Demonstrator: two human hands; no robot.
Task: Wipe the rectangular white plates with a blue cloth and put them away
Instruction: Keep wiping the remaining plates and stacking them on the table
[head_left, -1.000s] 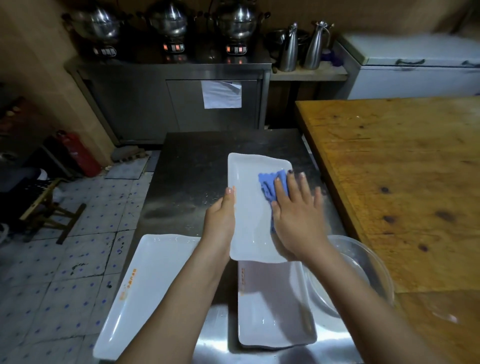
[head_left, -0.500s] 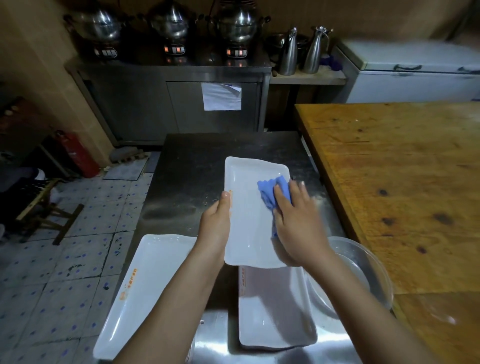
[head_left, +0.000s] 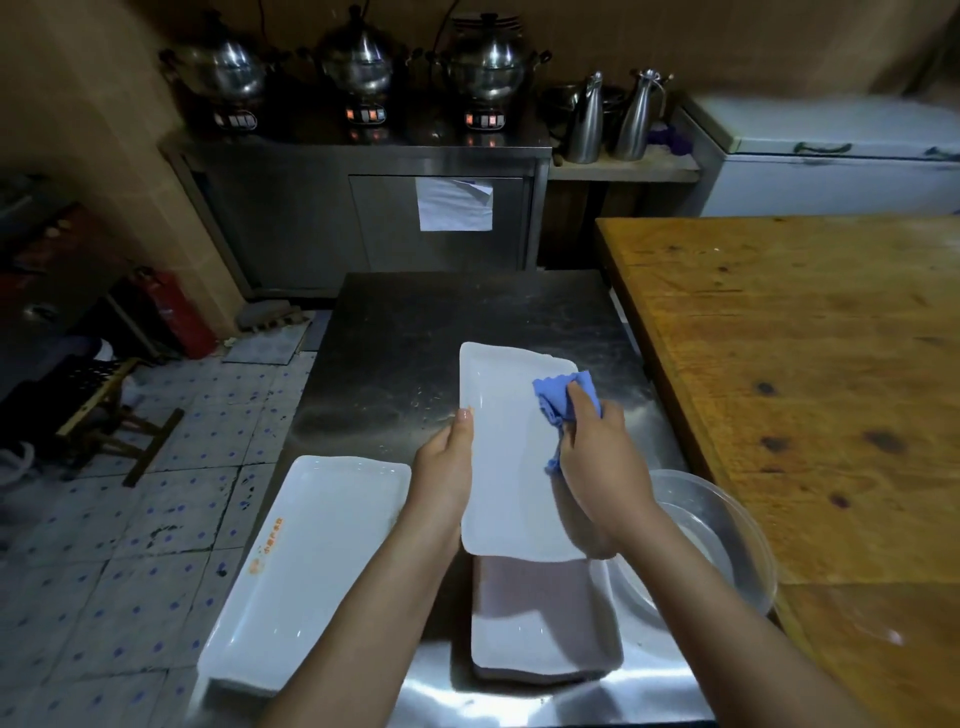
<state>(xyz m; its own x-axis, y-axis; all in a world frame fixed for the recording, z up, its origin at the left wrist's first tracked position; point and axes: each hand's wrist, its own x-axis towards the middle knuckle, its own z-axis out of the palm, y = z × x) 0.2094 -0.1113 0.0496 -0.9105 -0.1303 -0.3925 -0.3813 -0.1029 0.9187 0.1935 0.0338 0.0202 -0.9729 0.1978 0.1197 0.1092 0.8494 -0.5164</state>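
Head view. Grips the white plate (head_left: 506, 457) at its 9 o'clock edge with the left hand (head_left: 445, 473); pinches the bunched blue cloth (head_left: 553, 397) against its 2 o'clock rim with the right hand (head_left: 602, 467). Holds it over the table (head_left: 415, 338), overlapping a second plate (head_left: 540, 623) at 6 o'clock, with a third plate (head_left: 311, 561) at 8 o'clock.

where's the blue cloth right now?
Head view, right of centre: the blue cloth is bunched in the right hand, pressed on the far right part of the rectangular white plate that the left hand holds above the stainless steel table.
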